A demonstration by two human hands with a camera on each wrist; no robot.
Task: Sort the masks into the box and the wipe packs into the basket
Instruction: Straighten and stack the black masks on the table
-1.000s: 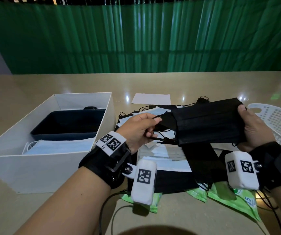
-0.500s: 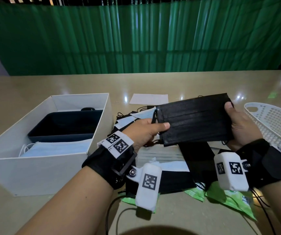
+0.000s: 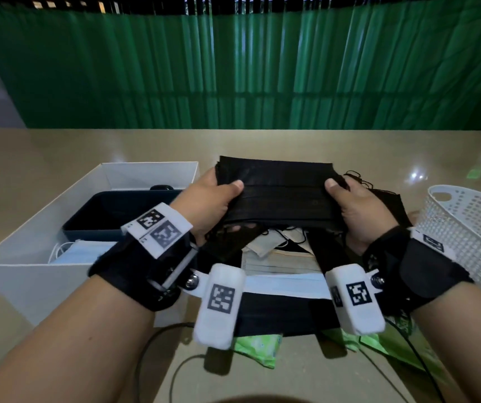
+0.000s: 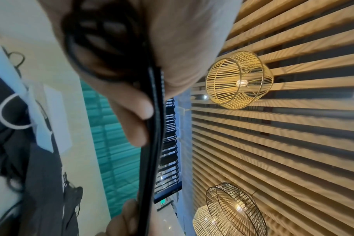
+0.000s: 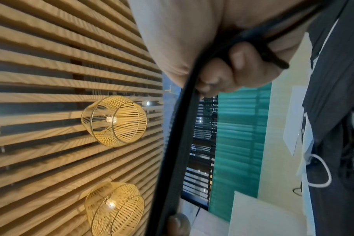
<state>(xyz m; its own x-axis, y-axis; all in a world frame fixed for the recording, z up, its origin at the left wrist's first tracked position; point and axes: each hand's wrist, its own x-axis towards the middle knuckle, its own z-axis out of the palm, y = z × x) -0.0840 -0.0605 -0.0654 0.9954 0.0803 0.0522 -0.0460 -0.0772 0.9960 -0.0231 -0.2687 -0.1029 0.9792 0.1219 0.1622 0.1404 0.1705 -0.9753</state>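
Both hands hold a stack of black masks (image 3: 282, 196) flat above the pile, a little above the table. My left hand (image 3: 210, 199) grips its left end with the thumb on top; my right hand (image 3: 355, 205) grips its right end the same way. In the wrist views the black masks (image 4: 152, 143) (image 5: 182, 143) show edge-on, pinched between thumb and fingers. Below lie more masks (image 3: 280, 274), black, white and blue. Green wipe packs (image 3: 258, 347) lie at the near edge. The white box (image 3: 38, 274) on the left holds blue masks (image 3: 79, 251). The white basket (image 3: 471, 234) stands at the right.
A dark blue tray (image 3: 111, 210) sits inside the box at its far end. Black cables (image 3: 163, 362) run over the near table. A green curtain (image 3: 233, 77) hangs behind the table, whose far part (image 3: 262, 144) shows bare surface.
The black masks have turned level and moved left toward the box. My left hand went from pinching the edge to gripping the left end; the right hand followed inward.
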